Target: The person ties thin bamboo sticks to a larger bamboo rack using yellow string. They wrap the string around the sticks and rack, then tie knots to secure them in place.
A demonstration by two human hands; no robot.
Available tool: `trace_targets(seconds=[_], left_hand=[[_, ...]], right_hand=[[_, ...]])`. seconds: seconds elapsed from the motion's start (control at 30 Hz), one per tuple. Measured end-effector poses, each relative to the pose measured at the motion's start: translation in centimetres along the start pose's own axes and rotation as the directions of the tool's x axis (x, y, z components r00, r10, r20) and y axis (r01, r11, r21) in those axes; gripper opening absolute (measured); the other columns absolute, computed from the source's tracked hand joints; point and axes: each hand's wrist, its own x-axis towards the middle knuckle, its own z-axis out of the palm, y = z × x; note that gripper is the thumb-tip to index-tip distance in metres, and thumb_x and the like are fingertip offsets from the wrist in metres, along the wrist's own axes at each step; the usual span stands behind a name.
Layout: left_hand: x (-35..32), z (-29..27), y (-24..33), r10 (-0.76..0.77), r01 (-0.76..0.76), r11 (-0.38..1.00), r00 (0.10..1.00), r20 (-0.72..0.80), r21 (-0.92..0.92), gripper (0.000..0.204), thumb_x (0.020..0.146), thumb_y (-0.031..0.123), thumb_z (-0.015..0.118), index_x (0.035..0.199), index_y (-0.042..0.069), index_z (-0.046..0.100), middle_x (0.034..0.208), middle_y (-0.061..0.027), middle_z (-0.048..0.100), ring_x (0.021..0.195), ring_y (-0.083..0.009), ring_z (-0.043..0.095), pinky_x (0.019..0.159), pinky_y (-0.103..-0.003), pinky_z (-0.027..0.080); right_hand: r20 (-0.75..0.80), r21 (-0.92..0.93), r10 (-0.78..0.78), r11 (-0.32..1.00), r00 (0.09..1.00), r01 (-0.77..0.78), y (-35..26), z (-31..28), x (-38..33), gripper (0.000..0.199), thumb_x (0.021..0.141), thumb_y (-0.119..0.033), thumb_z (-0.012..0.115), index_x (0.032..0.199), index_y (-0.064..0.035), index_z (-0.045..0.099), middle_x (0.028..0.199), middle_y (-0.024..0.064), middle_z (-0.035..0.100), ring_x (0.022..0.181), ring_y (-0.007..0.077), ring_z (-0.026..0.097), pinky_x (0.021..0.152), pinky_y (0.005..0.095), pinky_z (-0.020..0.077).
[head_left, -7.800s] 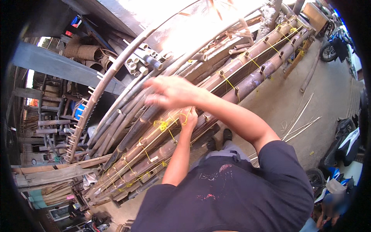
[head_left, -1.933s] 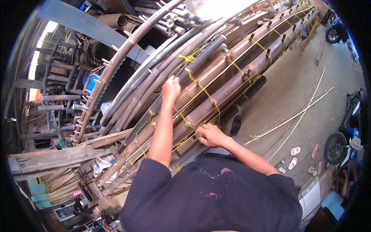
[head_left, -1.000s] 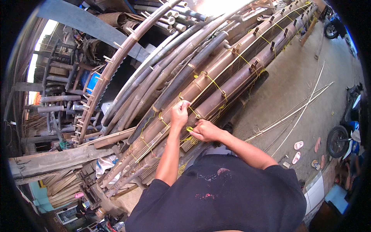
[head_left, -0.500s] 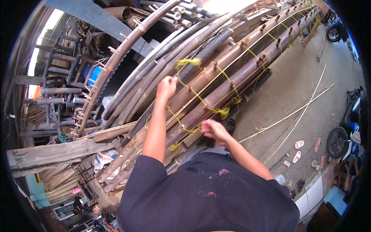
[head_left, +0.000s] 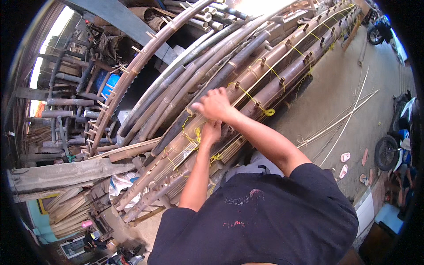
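My left hand (head_left: pixel 211 131) is closed low over the bamboo poles, with a bunch of yellow twine (head_left: pixel 197 134) at its fingers. Just above it, partly crossing over, is my right hand (head_left: pixel 215 105), its fingers curled and its thumb out to the left, slightly blurred. Whatever the right fingers hold is hidden. Beneath both hands run two long brown bamboo poles (head_left: pixel 274 88) with short pegs along them. Loops of yellow twine bind the poles together, and a knotted tuft (head_left: pixel 268 112) sits to the right of my hands. Thin bamboo strips lie between the poles.
More bamboo poles (head_left: pixel 176 92) are stacked beyond, left of my hands. A curved pegged pole (head_left: pixel 132 73) stands farther left, before a blue drum (head_left: pixel 110 85). On the concrete floor at right lie thin bamboo strips (head_left: pixel 342 121) and sandals (head_left: pixel 343 171), near a motorbike wheel (head_left: pixel 386 152).
My right hand has crossed left and upward to beside my left hand. The left hand has come down and rightward, nearer the poles. The view has shifted slightly.
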Motion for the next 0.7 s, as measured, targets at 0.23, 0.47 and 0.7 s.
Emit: trace_targets(seconds=[0.23,0.47,0.7], left_hand=[[-0.4,0.1,-2.6,-0.004,0.005,0.993,1.0,0.009,-0.122,0.033,0.099,0.032,0.049,0.107,0.004,0.066,0.1,-0.0223,0.068,0.098,-0.0417,0.064,0.083,-0.048,0.05],[1.8,-2.3,2.4,-0.004,-0.08,0.832,0.989,-0.15,-0.549,0.019,0.101,0.01,0.052,0.1,0.0,0.068,0.083,-0.0041,0.069,0.071,-0.0124,0.064,0.069,-0.029,0.052],[12.3,-2.6,-3.7,0.128,-0.032,0.975,0.888,-0.442,0.218,0.023,0.095,0.019,0.048,0.099,0.009,0.068,0.088,-0.0211,0.069,0.085,-0.0417,0.066,0.074,-0.05,0.051]], right_hand=[[0.319,0.78,-0.357,0.625,0.878,-0.03,0.9,-5.2,-4.5,0.048,0.098,-0.041,0.048,0.078,-0.0011,0.065,0.082,0.0236,0.063,0.083,0.0312,0.065,0.087,0.0412,0.0461],[-0.027,0.701,-0.36,0.659,0.933,0.274,2.6,4.4,-14.7,0.041,0.094,-0.027,0.057,0.061,-0.0035,0.056,0.061,0.0172,0.056,0.068,0.0373,0.06,0.092,0.0445,0.0469],[0.248,0.77,0.749,-0.537,0.614,0.345,10.8,3.6,-18.2,0.02,0.094,-0.018,0.049,0.084,-0.0079,0.063,0.085,0.0086,0.069,0.087,0.0219,0.064,0.09,0.037,0.0485]])
